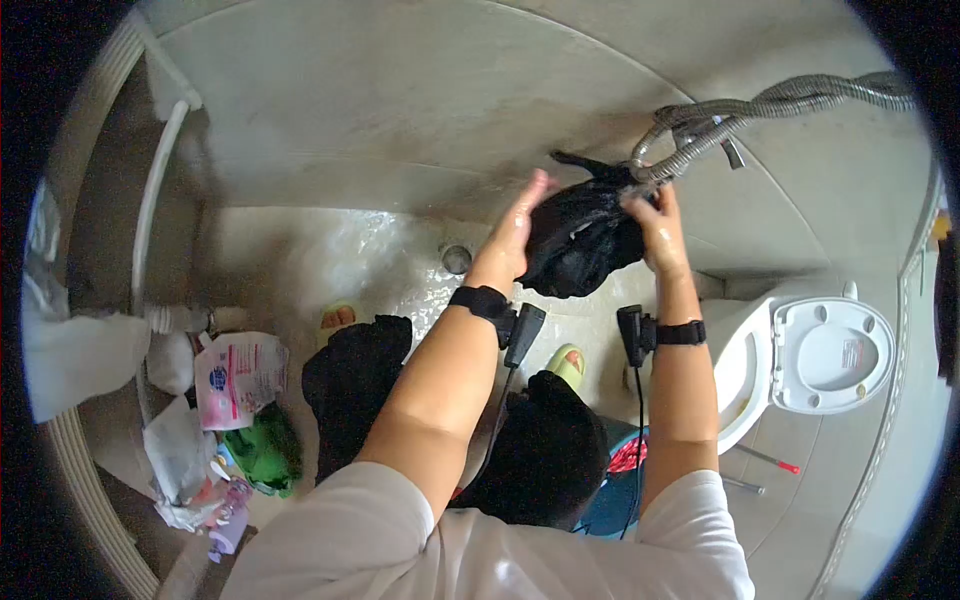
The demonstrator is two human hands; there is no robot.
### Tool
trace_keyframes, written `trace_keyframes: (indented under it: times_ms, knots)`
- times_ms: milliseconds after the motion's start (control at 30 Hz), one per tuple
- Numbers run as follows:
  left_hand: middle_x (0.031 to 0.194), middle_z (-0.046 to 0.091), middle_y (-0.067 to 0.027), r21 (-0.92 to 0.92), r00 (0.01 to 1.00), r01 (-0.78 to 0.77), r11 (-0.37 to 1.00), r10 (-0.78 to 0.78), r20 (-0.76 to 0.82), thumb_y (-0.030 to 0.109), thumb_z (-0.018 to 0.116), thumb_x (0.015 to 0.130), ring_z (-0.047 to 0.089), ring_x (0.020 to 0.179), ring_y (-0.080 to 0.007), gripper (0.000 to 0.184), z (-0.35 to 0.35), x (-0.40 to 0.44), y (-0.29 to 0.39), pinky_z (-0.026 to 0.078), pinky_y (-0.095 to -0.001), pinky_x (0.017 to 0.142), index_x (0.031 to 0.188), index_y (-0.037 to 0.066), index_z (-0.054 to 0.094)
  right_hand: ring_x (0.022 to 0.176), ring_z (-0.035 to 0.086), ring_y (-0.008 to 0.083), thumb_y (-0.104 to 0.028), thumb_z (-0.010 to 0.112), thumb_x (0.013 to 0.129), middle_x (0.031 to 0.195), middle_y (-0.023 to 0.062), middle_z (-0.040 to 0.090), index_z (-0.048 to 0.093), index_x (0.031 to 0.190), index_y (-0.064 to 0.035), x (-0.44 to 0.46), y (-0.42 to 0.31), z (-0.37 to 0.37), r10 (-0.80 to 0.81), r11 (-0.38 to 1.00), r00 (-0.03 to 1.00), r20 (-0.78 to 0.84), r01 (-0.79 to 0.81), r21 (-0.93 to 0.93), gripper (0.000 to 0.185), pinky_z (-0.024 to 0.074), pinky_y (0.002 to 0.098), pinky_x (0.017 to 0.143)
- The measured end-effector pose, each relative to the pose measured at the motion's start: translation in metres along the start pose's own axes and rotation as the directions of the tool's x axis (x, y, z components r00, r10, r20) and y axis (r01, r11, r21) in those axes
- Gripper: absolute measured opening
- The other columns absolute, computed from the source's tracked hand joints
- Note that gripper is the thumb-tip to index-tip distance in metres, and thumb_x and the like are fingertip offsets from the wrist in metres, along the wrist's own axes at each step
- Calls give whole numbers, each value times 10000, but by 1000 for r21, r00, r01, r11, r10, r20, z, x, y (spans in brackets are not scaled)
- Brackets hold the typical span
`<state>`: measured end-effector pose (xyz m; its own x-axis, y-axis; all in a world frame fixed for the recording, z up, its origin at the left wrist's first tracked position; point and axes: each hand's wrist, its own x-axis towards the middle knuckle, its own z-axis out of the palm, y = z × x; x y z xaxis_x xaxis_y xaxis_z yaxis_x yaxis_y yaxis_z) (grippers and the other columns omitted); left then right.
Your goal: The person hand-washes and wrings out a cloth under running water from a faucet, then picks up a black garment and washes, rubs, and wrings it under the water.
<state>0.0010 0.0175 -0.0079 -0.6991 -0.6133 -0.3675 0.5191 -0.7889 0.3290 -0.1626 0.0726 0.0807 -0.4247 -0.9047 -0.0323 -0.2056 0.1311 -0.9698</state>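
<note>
A bunched, wet-looking black cloth (585,240) hangs between my hands, above the wet floor near the wall. My left hand (515,228) is at its left side, fingers stretched upward and the palm against or close to the cloth. At the upper right, my right hand (657,228) has its bent fingers closed on the cloth, just below the metal hose. The looped flexible metal hose (690,150) comes in from the right and ends over the cloth. Black straps with small devices sit on both wrists.
A round floor drain (456,259) lies left of my left hand. A white toilet (840,355) stands to the right, and a blue basin (615,500) is by my right leg. Bags and a pink-white pouch (240,380) crowd the left. A white pipe (150,210) runs there too.
</note>
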Motion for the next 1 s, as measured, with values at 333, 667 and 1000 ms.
trace_keyframes:
  times_ms: [333,667,1000]
  knots:
    - [779,601,-69,-192,972,214,958,-190,137,473,609,796,584,747,-201,381,-7,4,-9,479,-335,658,797,95,569,866,564,368,-209,628,704,953,129,608,629,825,-91,-66,1,93,-411,579,902,130,368,-728,169,467,433,711]
    - [773,618,-41,306,985,-62,950,107,-133,263,594,784,593,671,-170,195,19,8,-28,482,-322,627,826,74,615,610,592,234,-283,548,819,695,137,631,627,749,-7,13,52,33,37,959,985,-166,-82,-270,296,461,344,618]
    - [827,635,-66,-79,978,201,976,-205,-49,304,619,799,625,692,-222,213,20,3,-4,522,-367,662,862,101,610,911,610,205,-238,623,809,999,107,629,572,1091,-31,-35,26,31,266,944,956,127,-285,166,353,476,322,809]
